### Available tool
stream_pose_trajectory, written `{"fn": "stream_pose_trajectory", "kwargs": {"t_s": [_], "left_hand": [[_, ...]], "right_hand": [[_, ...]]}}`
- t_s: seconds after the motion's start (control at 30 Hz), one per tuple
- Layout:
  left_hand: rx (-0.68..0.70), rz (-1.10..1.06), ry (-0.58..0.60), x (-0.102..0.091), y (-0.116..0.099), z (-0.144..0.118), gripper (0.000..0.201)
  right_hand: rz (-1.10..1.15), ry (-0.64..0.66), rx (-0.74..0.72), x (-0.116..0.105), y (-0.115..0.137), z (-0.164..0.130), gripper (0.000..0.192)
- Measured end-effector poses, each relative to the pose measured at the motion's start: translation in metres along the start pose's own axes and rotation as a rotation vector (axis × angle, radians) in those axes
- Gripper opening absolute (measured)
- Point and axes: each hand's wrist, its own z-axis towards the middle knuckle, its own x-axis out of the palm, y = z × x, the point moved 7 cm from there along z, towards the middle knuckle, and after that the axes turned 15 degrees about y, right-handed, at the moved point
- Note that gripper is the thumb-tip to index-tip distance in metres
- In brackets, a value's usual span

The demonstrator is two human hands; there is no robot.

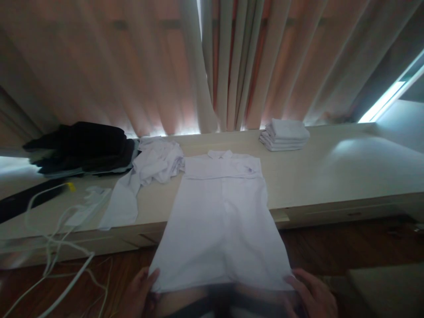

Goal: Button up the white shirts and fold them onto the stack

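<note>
White collared shirt [205,216], apparently being straightened: left hand [141,287] pinches its left hem corner, right hand [311,292] its right; next move likely needs even tension.

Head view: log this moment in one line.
spread white shirt: collar end on counter; left hand: holding hem; right hand: holding hem

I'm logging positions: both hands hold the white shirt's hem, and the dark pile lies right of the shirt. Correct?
No: the head view shows the dark pile lies left of the white shirt; the left hand and right hand do hold its hem.
</note>
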Motion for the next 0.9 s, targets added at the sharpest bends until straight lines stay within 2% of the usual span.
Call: {"fn": "stream_pose_trajectory", "kwargs": {"t_s": [0.07,0.13,0.2,0.3,0.43,0.53,0.63,0.7,0.73,0.8,0.87,0.9], "left_hand": [[0.02,-0.018,0.006,0.001,0.002,0.0,0.045],[0.042,-0.038,0.007,0.001,0.001,0.001,0.05],[0.063,-0.054,0.008,-0.002,-0.002,0.001,0.052],[0.073,-0.07,0.002,-0.011,-0.005,0.002,0.052],[0.049,-0.04,-0.027,-0.023,-0.008,0.002,0.049],[0.023,0.034,0.034,-0.02,-0.011,0.002,0.048],[0.017,0.067,0.089,-0.015,-0.015,-0.001,0.046],[0.041,0.08,0.089,-0.014,-0.018,-0.002,0.043],[0.056,0.088,0.079,-0.015,-0.019,-0.003,0.043],[0.076,0.106,0.049,-0.017,-0.02,-0.004,0.042],[0.073,0.126,0.027,-0.019,-0.018,-0.003,0.044],[0.068,0.135,0.023,-0.02,-0.017,-0.002,0.046]], "right_hand": [[-0.172,0.142,-0.222,0.015,0.034,0.017,0.044],[-0.252,0.284,-0.272,0.032,0.049,0.03,0.048],[-0.28,0.368,-0.257,0.043,0.052,0.04,0.043],[-0.266,0.384,-0.282,0.044,0.053,0.044,0.029],[-0.209,0.344,-0.384,0.026,0.063,0.041,0.023],[-0.171,0.359,-0.432,0.016,0.071,0.036,0.018],[-0.087,0.389,-0.44,0.017,0.069,0.029,0.016],[0.03,0.301,-0.311,0.015,0.052,0.028,0.023],[0.112,0.237,-0.175,0.014,0.036,0.028,0.029],[0.309,0.128,0.218,0.016,-0.004,0.023,0.043],[0.514,0.165,0.558,0.03,-0.035,0.013,0.058],[0.604,0.224,0.661,0.037,-0.041,0.008,0.062]]}}
